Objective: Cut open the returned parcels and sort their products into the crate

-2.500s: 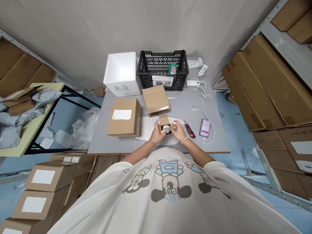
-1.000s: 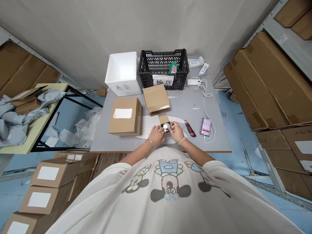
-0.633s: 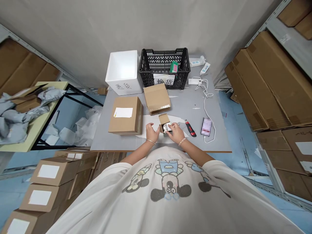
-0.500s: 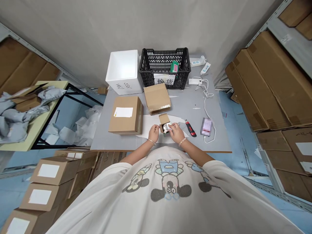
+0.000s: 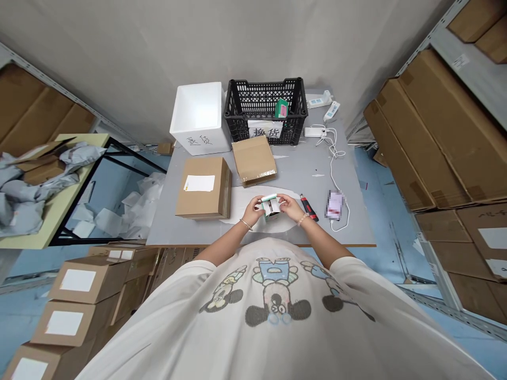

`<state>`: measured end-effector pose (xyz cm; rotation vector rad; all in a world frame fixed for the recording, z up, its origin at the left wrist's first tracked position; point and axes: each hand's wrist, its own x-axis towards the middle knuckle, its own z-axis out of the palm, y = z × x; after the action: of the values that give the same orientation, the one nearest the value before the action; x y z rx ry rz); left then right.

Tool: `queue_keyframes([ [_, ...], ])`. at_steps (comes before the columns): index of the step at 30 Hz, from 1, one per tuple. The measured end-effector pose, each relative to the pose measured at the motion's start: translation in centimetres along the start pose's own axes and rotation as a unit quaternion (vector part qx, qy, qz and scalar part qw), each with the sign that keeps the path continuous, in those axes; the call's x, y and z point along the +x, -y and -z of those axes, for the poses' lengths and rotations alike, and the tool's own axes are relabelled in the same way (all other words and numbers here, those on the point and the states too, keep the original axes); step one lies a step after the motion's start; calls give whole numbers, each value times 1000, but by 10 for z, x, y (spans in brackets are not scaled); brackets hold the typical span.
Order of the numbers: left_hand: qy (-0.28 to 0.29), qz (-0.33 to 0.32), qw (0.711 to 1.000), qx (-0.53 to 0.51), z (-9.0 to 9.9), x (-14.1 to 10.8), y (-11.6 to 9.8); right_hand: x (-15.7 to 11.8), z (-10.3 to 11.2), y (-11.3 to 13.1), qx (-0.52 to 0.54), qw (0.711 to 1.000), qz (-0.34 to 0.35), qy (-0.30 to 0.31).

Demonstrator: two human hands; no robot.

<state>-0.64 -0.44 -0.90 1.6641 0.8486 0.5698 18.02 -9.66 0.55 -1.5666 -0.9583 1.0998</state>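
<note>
At the near middle of the grey tabletop (image 5: 293,169), a small white cardboard box with green edges (image 5: 271,206) sits between the two bare hands, directly in front of the wearer's body. The left hand (image 5: 252,212) pinches its left side, thumb toward the wearer and fingers at the far corner; the right hand (image 5: 291,207) pinches the far right corner between thumb and fingertips. Neither is clearly nearer, as both touch it. The box's green-and-white far edge runs crosswise from hand to hand, its right end slightly farther from the body. White panels and a dark gap face up; what lies inside is too small to tell.

Below it is a pale rounded patch (image 5: 240,198) on the tabletop. A red and black box cutter (image 5: 310,209) lies just beside the right hand, slanting away to the left; whether they touch cannot be told. A shallow brown cardboard carton (image 5: 254,158) lies just beyond the small box, and a taller brown carton with a white label (image 5: 202,203) stands to the left of the left hand. Farther back, a white foam bin (image 5: 202,141) adjoins a black plastic crate (image 5: 292,132) holding a green and pink packet (image 5: 281,108).
</note>
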Motion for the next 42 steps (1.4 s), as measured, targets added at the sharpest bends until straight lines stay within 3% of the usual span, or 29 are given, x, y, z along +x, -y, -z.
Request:
queue_keyframes([
  [5,63,-137,985,85,4,-19,-11,-18,9,3,-56,988,146,19],
  [9,49,-139,982,115,2,-23,-13,-28,13,2,-193,950,245,28],
  [12,47,-142,980,128,2,-21,-12,-27,13,-4,-266,924,274,12],
  [15,63,-140,977,148,3,-19,-11,-26,14,-10,-319,903,288,15],
  [21,99,-157,970,156,6,-20,-11,-28,16,-6,-374,876,294,81],
  [29,115,-149,968,164,10,-14,-9,1,10,7,-324,915,182,158],
  [33,129,-141,973,131,14,-13,-12,9,9,11,-274,931,172,172],
  [36,68,-103,989,77,18,-7,-11,18,14,18,-215,955,125,164],
  [39,-74,-39,996,15,26,5,-1,44,36,37,-107,984,65,126],
  [42,-197,18,980,-12,36,16,15,96,75,73,-29,994,105,23],
])
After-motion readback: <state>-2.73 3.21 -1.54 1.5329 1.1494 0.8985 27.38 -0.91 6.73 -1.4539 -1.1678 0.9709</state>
